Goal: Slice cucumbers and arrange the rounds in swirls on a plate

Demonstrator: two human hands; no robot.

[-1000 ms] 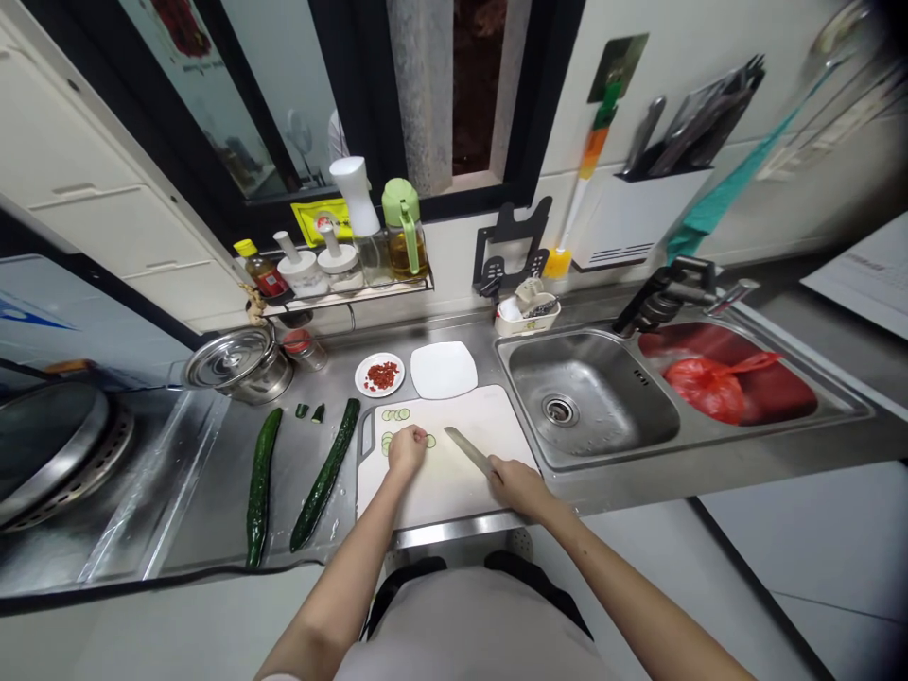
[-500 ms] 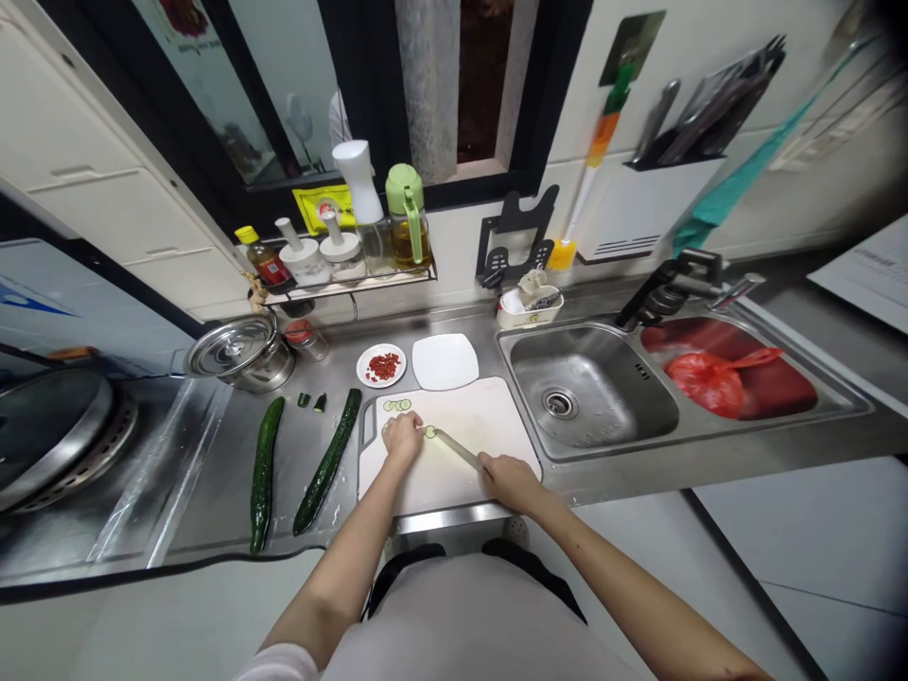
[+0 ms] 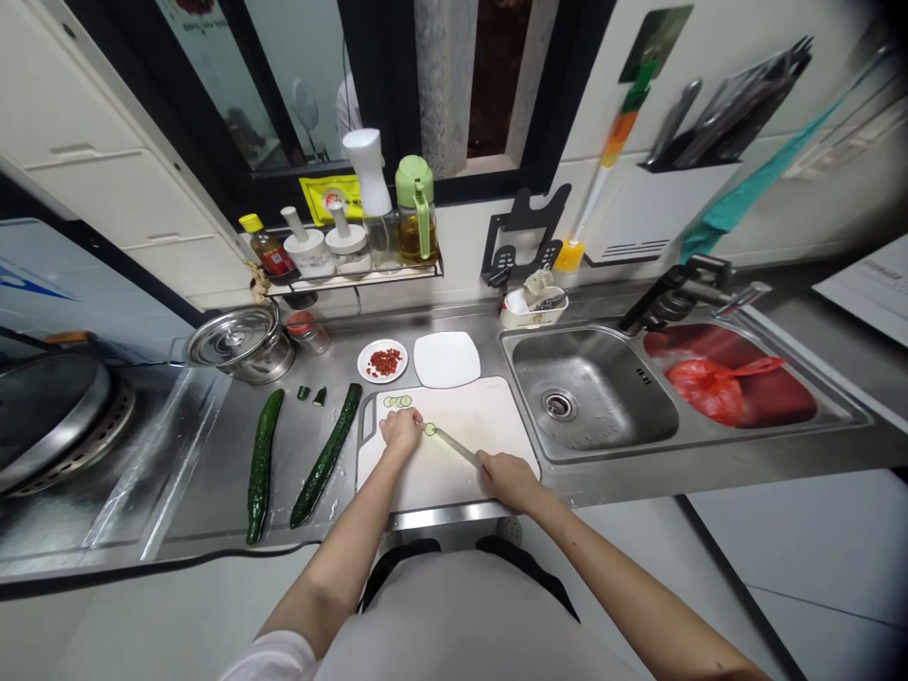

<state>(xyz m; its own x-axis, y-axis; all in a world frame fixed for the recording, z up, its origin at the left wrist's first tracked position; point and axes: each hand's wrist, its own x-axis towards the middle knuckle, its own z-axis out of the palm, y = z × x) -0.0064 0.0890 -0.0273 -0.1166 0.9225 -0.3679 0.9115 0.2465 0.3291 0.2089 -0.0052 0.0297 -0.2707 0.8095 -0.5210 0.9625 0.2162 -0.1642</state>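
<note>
A white cutting board (image 3: 482, 421) lies on the steel counter in front of me. My left hand (image 3: 401, 431) is curled over a piece of cucumber on the board, and a cut slice (image 3: 429, 429) shows just beside its fingers. My right hand (image 3: 505, 478) grips the handle of a knife (image 3: 454, 445), whose blade points up-left with its tip at that slice. Several thin cucumber slices (image 3: 397, 401) lie at the board's far left corner.
Two whole cucumbers (image 3: 260, 464) (image 3: 327, 453) and two cut ends (image 3: 310, 393) lie left of the board. Behind it stand a small dish of chopped red chilli (image 3: 382, 360) and an empty white plate (image 3: 446, 358). A lidded pot (image 3: 237, 344) is at left, a double sink (image 3: 592, 392) at right.
The knife blade has come down and left from a raised position to meet the cucumber at my left hand's fingers. The view has shifted slightly.
</note>
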